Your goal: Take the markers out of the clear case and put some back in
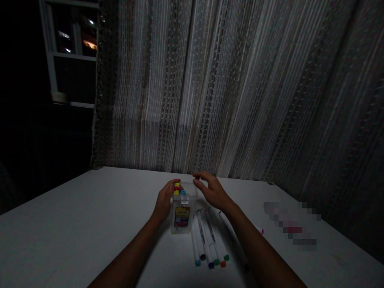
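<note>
A clear plastic marker case [181, 230] stands upright on the white table, a printed label on its front. Several markers are inside, with yellow, red and blue ends [180, 192] showing near the top. My left hand [163, 202] is closed around the case's left side, its fingertips partly hidden behind it. At the upper right rim is my right hand [212, 192], thumb and fingers apart; whether it touches the rim I cannot tell. Several white markers [210, 236] with coloured ends lie in a bunch just right of the case, partly beside my right forearm.
The white table [99, 216] reaches back to a striped curtain [180, 100]. Beyond my right forearm lies a marker with a pink end [261, 231], and farther right a pixelated patch hides something. A dark window [73, 52] is at the upper left.
</note>
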Demonstrator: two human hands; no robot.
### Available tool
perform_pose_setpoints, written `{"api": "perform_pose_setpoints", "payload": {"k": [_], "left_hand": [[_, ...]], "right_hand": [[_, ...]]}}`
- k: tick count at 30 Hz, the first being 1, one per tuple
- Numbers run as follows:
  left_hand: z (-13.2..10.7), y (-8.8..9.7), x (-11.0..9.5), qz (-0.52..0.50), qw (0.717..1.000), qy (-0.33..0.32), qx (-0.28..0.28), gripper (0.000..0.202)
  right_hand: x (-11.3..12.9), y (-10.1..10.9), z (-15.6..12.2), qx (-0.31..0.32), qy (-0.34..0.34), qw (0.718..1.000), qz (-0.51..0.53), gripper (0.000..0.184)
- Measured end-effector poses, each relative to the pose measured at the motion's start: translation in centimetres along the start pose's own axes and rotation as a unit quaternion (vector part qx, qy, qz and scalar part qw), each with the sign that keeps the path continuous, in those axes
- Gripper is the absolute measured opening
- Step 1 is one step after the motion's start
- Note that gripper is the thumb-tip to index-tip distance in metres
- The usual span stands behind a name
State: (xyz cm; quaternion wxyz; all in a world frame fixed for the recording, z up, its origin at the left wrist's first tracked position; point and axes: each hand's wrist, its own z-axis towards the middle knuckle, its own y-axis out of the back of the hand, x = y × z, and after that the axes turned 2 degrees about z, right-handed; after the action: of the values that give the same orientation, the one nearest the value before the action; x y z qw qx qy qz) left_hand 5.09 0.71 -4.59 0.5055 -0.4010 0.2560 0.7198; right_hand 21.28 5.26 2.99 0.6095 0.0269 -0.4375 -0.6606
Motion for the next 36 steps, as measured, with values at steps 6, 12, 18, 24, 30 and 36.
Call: {"api": "perform_pose_setpoints", "payload": {"k": [6,12,18,24,30,36], "left_hand": [[-0.1,0.0,-0.4,0.025,1.0,0.004,-0.01,0.046],[-0.3,-0.1,-0.7,0.032,0.999,0.003,-0.007,0.049],[-0.3,0.1,0.3,0.029,1.0,0.007,-0.005,0.055],[-0.3,0.3,0.6,0.034,0.999,0.01,-0.007,0.055],[-0.3,0.0,0.0,0.026,0.999,0.019,-0.006,0.057],[-0.3,0.0,0.1,0.005,0.999,0.032,0.0,0.057]], "right_hand": [[-7.2,-0.8,-3.2,-0.11,-0.103,0.982,-0.112,0.019],[-11.0,0.6,-6.7,-0.074,-0.261,0.938,-0.214,0.023],[-10.7,2.5,-7.0,0.003,-0.368,0.888,-0.277,0.019],[-10.4,2.9,-7.4,0.064,-0.395,0.866,-0.301,0.024],[-10.2,3.3,-7.5,0.102,-0.413,0.843,-0.329,0.027],[-10.9,1.7,-7.8,0.14,-0.393,0.856,-0.306,0.026]]}}
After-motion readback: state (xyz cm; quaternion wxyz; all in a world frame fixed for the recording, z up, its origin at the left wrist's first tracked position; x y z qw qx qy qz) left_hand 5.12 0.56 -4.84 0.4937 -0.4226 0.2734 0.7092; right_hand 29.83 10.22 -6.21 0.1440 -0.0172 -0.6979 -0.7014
